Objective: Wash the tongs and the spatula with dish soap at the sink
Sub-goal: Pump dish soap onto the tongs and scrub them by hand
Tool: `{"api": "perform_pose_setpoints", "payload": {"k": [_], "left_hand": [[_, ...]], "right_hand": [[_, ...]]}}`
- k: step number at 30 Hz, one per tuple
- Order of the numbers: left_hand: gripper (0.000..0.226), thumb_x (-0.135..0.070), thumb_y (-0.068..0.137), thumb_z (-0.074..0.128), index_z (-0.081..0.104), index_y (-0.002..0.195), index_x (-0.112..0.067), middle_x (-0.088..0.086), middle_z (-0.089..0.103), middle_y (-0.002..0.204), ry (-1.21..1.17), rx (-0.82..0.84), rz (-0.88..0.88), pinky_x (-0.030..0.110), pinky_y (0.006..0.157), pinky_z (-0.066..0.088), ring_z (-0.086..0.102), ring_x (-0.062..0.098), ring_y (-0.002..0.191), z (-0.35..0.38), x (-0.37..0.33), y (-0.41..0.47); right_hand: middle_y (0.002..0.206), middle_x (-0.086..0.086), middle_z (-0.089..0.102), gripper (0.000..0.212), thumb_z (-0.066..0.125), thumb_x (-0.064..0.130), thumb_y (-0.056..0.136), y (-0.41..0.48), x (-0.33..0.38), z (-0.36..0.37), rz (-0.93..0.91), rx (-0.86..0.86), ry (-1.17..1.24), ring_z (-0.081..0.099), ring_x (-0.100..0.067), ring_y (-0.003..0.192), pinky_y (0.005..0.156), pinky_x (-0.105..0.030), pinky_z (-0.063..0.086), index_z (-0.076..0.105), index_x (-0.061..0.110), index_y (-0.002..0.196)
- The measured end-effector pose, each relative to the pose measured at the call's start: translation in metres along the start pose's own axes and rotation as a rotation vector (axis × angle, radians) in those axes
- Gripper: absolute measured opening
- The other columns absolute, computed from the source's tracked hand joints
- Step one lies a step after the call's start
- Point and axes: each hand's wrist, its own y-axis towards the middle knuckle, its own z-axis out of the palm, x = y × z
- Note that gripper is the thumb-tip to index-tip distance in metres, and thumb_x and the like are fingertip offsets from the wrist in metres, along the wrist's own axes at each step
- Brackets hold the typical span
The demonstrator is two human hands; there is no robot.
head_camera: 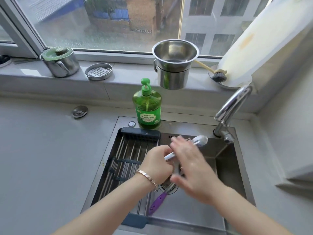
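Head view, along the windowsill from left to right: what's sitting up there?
Lidded steel pot → round steel dish with grater insert → stacked steel containers → dish brush → white cutting board leaning at the far right.

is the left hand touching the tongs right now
Touching. The head view shows the left hand closed around the metal handle of the tongs, whose white tips stick out past the blurred right hand over the sink.
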Motion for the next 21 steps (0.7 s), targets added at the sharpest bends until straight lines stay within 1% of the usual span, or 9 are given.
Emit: {"api": "perform_pose_setpoints", "payload": {"k": [2, 3, 5, 7, 10, 12, 16, 19, 21], "left_hand": [[0.013, 0.001, 0.078, 0.06, 0.06, 0.081, -0.011, -0.007, 0.058, 0.066, -0.076, 0.004, 0.035, 0.014, 0.058, 0.047, 0.055, 0.005, 0.062, 0.003, -0.007, -0.004], [0.014, 0.004, 0.077, 0.06, 0.06, 0.083, -0.009, -0.008, 0.055, 0.063, -0.1, 0.024, 0.041, 0.014, 0.056, 0.045, 0.052, 0.004, 0.059, 0.004, -0.009, -0.007], [0.02, 0.009, 0.075, 0.058, 0.06, 0.086, -0.007, -0.009, 0.047, 0.057, -0.11, 0.102, 0.037, 0.019, 0.055, 0.043, 0.044, 0.006, 0.052, 0.005, -0.009, -0.012], [0.025, 0.01, 0.073, 0.059, 0.06, 0.083, -0.013, -0.008, 0.043, 0.055, -0.123, 0.166, 0.036, 0.019, 0.054, 0.042, 0.04, 0.006, 0.05, 0.007, -0.01, -0.017], [0.023, 0.007, 0.072, 0.065, 0.057, 0.078, -0.013, -0.001, 0.052, 0.062, -0.159, 0.185, 0.07, 0.021, 0.055, 0.044, 0.048, 0.008, 0.055, 0.007, -0.016, -0.022], [0.02, 0.006, 0.072, 0.068, 0.059, 0.082, -0.008, 0.002, 0.056, 0.065, -0.176, 0.201, 0.087, 0.025, 0.057, 0.048, 0.052, 0.008, 0.057, 0.007, -0.017, -0.026], [0.028, 0.007, 0.071, 0.069, 0.058, 0.083, -0.015, -0.01, 0.042, 0.054, -0.242, 0.269, 0.045, 0.016, 0.053, 0.042, 0.041, 0.002, 0.047, 0.01, -0.017, -0.033], [0.024, 0.003, 0.068, 0.071, 0.058, 0.075, -0.015, -0.011, 0.052, 0.059, -0.166, 0.188, 0.108, 0.018, 0.057, 0.046, 0.05, -0.002, 0.051, 0.017, -0.021, -0.033], [0.029, 0.004, 0.069, 0.072, 0.055, 0.073, -0.019, -0.01, 0.052, 0.058, -0.165, 0.17, 0.111, 0.018, 0.057, 0.046, 0.049, -0.002, 0.049, 0.02, -0.023, -0.034]], "right_hand": [[0.151, -0.013, 0.025, 0.094, 0.01, 0.071, 0.087, -0.011, 0.012, 0.003, -0.102, 0.043, -0.078, 0.014, -0.019, 0.143, 0.117, -0.031, 0.005, 0.03, -0.003, 0.142], [0.151, -0.014, 0.026, 0.093, 0.01, 0.07, 0.088, -0.012, 0.007, -0.001, -0.107, 0.033, -0.09, 0.015, -0.019, 0.142, 0.117, -0.03, 0.006, 0.031, -0.003, 0.142], [0.151, -0.014, 0.03, 0.095, 0.006, 0.072, 0.087, -0.014, -0.014, -0.015, 0.027, -0.024, -0.068, 0.014, -0.017, 0.143, 0.117, -0.027, 0.002, 0.034, 0.0, 0.142], [0.152, -0.012, 0.029, 0.099, 0.002, 0.075, 0.084, -0.018, -0.02, -0.026, 0.124, -0.06, -0.024, 0.012, -0.014, 0.143, 0.117, -0.025, -0.002, 0.033, 0.003, 0.143], [0.151, -0.014, 0.028, 0.093, 0.011, 0.071, 0.088, -0.034, 0.008, -0.015, -0.082, 0.026, -0.043, 0.017, -0.021, 0.143, 0.117, -0.032, 0.007, 0.034, -0.002, 0.141], [0.151, -0.013, 0.027, 0.092, 0.012, 0.07, 0.088, -0.04, 0.012, -0.014, -0.142, 0.04, -0.067, 0.016, -0.019, 0.143, 0.117, -0.03, 0.007, 0.033, -0.002, 0.142], [0.148, -0.015, 0.035, 0.096, 0.004, 0.072, 0.086, -0.041, -0.009, -0.035, 0.091, -0.08, -0.005, 0.018, -0.016, 0.141, 0.116, -0.027, 0.002, 0.039, 0.0, 0.14], [0.149, -0.015, 0.031, 0.089, 0.015, 0.067, 0.09, -0.055, 0.012, -0.019, -0.109, 0.009, -0.042, 0.02, -0.02, 0.141, 0.117, -0.029, 0.008, 0.039, -0.003, 0.138], [0.15, -0.014, 0.029, 0.088, 0.015, 0.067, 0.09, -0.059, 0.007, -0.019, -0.125, 0.004, -0.05, 0.018, -0.017, 0.141, 0.117, -0.028, 0.008, 0.038, -0.002, 0.139]]}}
